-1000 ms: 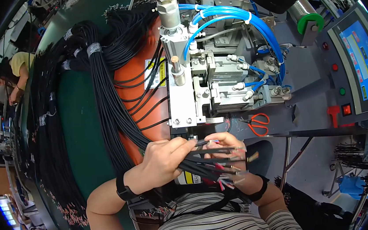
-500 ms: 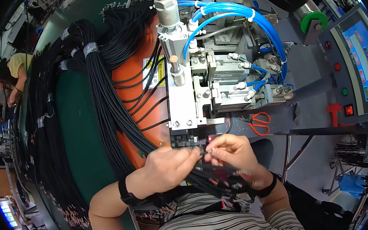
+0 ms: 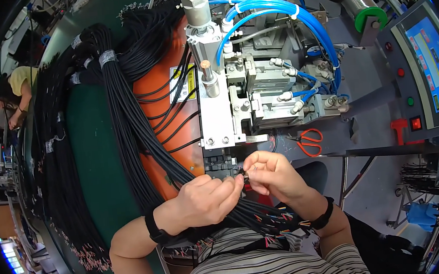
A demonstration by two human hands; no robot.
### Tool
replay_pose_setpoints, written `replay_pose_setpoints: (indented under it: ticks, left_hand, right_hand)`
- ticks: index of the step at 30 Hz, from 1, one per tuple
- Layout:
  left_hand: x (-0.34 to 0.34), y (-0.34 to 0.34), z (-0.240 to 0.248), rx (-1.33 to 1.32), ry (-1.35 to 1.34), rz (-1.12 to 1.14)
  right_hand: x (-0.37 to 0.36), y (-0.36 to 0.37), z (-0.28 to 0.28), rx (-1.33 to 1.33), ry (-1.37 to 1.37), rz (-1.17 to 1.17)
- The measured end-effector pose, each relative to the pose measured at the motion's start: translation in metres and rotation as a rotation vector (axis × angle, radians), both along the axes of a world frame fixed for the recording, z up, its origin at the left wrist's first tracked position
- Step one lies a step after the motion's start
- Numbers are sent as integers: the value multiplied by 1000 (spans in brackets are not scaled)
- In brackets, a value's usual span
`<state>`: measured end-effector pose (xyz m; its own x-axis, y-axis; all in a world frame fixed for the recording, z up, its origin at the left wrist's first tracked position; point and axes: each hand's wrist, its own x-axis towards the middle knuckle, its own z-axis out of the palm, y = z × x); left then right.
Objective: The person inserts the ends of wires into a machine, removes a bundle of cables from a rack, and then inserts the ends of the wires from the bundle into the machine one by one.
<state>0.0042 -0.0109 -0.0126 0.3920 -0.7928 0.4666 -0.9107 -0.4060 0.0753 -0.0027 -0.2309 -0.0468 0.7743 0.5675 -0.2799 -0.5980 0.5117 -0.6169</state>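
My left hand [image 3: 204, 199] is closed, with thumb and fingertips pinched on a black cable near its end. My right hand [image 3: 276, 175] is closed too, its thumb and forefinger on the tip of that cable end [image 3: 244, 177], just in front of the machine. The fingers hide most of the tip. Right beyond my hands is a black block fixture [image 3: 219, 163] under the machine's silver press head [image 3: 216, 119]. Below my hands, a bundle of black cables [image 3: 253, 213] with bared coloured wire ends lies across my lap.
Thick black cable bundles [image 3: 114, 89] lie over the orange plate [image 3: 163, 126] and green table [image 3: 90, 144] on the left. Blue air hoses [image 3: 320, 27] arch above the machine. Red-handled scissors [image 3: 311, 143] lie at right, near a control screen [image 3: 432, 66]. Another person [image 3: 19, 87] works far left.
Both hands have stayed together at the cable end, the right one shifting slightly up and its fingers closing in. The lap bundle's wire ends spread further right. The view has shifted a little.
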Motion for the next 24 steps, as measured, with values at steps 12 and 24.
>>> replay_pose_setpoints:
  ticks: [12, 24]
  left_hand:
    - [-1, -1, 3, -240, 398, 131]
    - [1, -3, -1, -249, 377, 108]
  right_hand:
    - [-29, 36, -7, -515, -568, -358]
    - [-13, 15, -3, -237, -392, -191]
